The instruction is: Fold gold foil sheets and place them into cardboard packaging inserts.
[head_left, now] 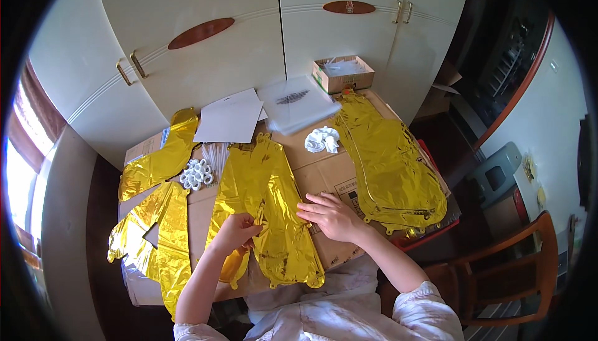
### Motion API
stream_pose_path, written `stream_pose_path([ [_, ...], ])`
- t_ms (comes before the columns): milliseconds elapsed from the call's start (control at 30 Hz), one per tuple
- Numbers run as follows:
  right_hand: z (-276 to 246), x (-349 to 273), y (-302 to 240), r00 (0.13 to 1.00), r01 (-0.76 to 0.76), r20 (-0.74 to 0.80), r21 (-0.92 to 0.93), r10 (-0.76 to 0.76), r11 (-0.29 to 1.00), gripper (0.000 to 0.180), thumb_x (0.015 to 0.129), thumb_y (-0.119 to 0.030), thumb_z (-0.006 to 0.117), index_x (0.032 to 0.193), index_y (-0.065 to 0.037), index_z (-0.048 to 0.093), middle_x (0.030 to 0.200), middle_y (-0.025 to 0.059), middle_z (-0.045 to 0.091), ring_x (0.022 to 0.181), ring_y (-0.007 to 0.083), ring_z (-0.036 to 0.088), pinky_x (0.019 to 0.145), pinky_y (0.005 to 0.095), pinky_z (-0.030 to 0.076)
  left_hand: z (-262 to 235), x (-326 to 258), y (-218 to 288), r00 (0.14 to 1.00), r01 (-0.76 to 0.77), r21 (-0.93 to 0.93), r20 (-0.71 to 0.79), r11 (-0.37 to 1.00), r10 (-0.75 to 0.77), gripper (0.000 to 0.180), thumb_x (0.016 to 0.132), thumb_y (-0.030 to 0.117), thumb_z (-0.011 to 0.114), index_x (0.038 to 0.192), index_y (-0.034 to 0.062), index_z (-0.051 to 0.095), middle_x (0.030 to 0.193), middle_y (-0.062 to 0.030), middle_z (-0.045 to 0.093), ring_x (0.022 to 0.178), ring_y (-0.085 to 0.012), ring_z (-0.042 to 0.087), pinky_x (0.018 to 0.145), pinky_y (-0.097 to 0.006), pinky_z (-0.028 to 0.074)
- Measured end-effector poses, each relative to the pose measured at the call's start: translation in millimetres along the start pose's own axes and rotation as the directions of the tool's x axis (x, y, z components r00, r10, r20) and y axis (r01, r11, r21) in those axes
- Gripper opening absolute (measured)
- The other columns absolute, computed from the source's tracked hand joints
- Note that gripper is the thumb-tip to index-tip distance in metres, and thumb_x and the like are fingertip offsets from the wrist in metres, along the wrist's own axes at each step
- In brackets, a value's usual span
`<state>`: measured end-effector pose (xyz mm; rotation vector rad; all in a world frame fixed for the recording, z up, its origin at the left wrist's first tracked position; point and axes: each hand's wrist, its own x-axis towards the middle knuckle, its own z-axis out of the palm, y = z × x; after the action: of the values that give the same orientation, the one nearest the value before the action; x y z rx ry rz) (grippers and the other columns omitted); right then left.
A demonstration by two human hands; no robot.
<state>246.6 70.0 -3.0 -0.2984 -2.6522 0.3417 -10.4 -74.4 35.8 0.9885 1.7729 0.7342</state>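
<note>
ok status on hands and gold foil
Left hand pinching middle gold foil. Right hand open by its right edge. Foil lying on cardboard. White rings off its left.

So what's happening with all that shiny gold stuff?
A person is handling the middle gold foil piece on some cardboard. The left hand pinches it, while the right hand is spread open at its right edge. More gold foil lies to the right, and two other gold pieces lie to the left, near white rings.
</note>
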Motion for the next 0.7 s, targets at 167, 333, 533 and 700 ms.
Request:
stream_pose_path([
  [167,2,-5,1,1.000,0.010,0.018,-0.012,-0.010,1.000,0.028,0.091,-0.011,0.054,0.114,-0.011,0.069,0.131,0.0042,0.061,0.130,0.0246,0.049,0.110,0.0453,0.035,2,-2,2,0.999,0.034,0.002,0.028,0.999,-0.034,0.025,0.089,0.021,0.069,0.089,-0.0022,0.061,0.065,-0.0046,0.062,0.052,-0.0095,0.062,0.040,-0.024,0.045],
  [333,0,-8,1,1.000,-0.001,0.019,-0.011,0.002,1.000,0.027,0.091,-0.011,0.055,0.113,-0.012,0.069,0.130,0.0031,0.061,0.130,0.0230,0.049,0.110,0.0452,0.034,2,0,3,0.999,0.031,0.016,0.036,0.999,-0.032,0.025,0.089,0.023,0.068,0.088,-0.0010,0.061,0.065,-0.0037,0.062,0.053,-0.0090,0.062,0.039,-0.024,0.045],
  [533,2,-14,4,1.000,-0.004,-0.023,-0.018,0.004,1.000,0.029,0.088,-0.011,0.058,0.116,-0.011,0.067,0.129,0.0033,0.061,0.128,0.0231,0.050,0.109,0.0435,0.034,10,-3,16,1.000,-0.026,0.102,0.018,0.994,0.024,0.025,0.087,0.023,0.069,0.088,-0.0007,0.063,0.066,-0.0033,0.062,0.055,-0.0097,0.062,0.045,-0.025,0.047],
  [700,-6,-11,-3,0.999,-0.006,-0.050,0.009,0.007,1.000,0.049,0.081,-0.017,0.067,0.129,-0.010,0.056,0.133,0.0048,0.056,0.127,0.0235,0.048,0.108,0.0424,0.035,12,4,20,0.984,-0.175,0.238,0.004,0.955,0.180,0.021,0.088,0.020,0.066,0.094,0.0002,0.063,0.074,-0.0014,0.062,0.067,-0.0070,0.060,0.061,-0.026,0.050],
])
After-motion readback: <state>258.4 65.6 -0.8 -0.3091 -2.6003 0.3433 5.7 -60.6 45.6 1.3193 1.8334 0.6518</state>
